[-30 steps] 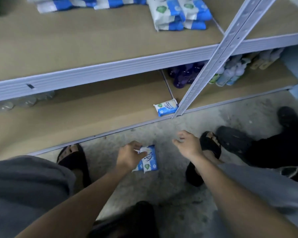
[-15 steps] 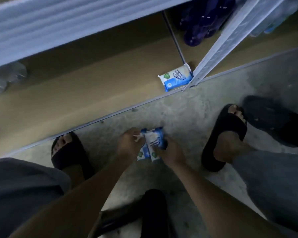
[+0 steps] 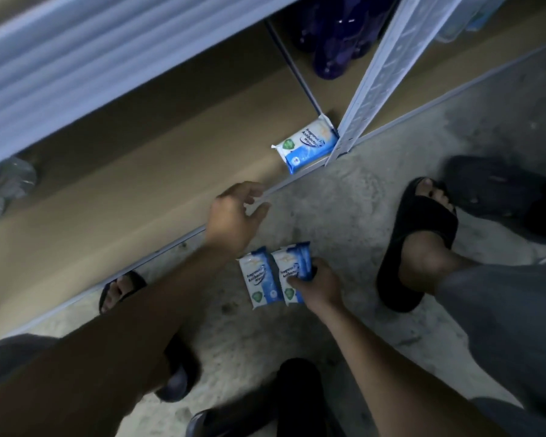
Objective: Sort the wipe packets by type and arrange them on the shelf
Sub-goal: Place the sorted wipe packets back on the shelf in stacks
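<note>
My right hand [image 3: 320,283] grips two white-and-blue antibacterial wipe packets [image 3: 273,275] side by side, just above the concrete floor. My left hand [image 3: 234,216] hovers empty with fingers apart over the front edge of the bottom shelf [image 3: 123,190], above and left of the held packets. A third wipe packet [image 3: 308,146] of the same kind lies flat on the bottom shelf, right next to the white metal upright [image 3: 388,70].
Purple bottles [image 3: 338,36] stand on the bottom shelf behind the upright. Clear plastic bottles [image 3: 4,187] lie at the shelf's far left. My sandalled feet [image 3: 420,241] rest on the floor, and another person's dark shoe [image 3: 498,190] is at the right.
My left hand has let go of the packets and moved up toward the shelf edge. The right hand now holds both packets alone. The camera has dipped closer to the floor.
</note>
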{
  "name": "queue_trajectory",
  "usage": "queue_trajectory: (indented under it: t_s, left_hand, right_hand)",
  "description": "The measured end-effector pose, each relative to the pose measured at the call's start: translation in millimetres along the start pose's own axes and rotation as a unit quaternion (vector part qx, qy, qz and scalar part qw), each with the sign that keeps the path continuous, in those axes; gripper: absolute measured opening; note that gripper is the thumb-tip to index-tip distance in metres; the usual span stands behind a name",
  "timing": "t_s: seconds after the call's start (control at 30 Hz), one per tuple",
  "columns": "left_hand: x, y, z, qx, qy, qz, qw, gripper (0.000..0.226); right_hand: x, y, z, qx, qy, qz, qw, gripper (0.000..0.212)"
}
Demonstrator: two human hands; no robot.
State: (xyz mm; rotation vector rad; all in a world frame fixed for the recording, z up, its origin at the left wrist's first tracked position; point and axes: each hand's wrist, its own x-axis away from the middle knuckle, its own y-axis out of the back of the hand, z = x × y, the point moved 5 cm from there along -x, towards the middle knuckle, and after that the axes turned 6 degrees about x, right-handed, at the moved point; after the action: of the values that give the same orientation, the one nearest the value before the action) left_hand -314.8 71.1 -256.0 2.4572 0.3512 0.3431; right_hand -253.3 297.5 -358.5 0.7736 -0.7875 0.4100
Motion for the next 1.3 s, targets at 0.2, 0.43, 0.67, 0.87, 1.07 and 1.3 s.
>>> queue_trajectory:
  t_s: [0.2, 0.43, 0.67, 0.87, 1.07, 1.3]
  left_hand:
    - [-71.6, -3.1, -36.0, -0.029, -0.067, -0.056, 0.996, 0.029]
    - [-132.8, -45.3, -53.5, -0.079, -0.011, 0.06, 0.995, 0.054]
    - [-149.1, -70.2, -37.3, -0.132, 0.083, 0.181, 0.971, 0.052]
    - [-135.7, -65.1, -32.9, -0.1, 0.14, 0.178, 0.969, 0.047]
    - [-75.4, -29.5, -37.8, -0.09, 0.163, 0.201, 0.962, 0.045]
    - [5.3, 35.1, -80.6, -0.016, 0.097, 0.136, 0.986, 0.049]
  right_hand:
    - [-9.9, 47.8, -24.6, -0.067, -0.025, -0.055, 0.996, 0.032]
    - [-24.7, 72.3, -35.5, -0.153, -0.044, -0.082, 0.984, 0.026]
    - [-30.0, 78.2, -31.2, -0.22, -0.041, -0.058, 0.973, 0.022]
    - [-24.7, 87.8, -9.9, -0.246, -0.027, -0.069, 0.967, 0.024]
    - [1.8, 111.5, 28.0, -0.245, 0.02, -0.077, 0.966, 0.024]
    - [70.8, 132.1, 76.5, -0.248, 0.082, -0.068, 0.963, 0.029]
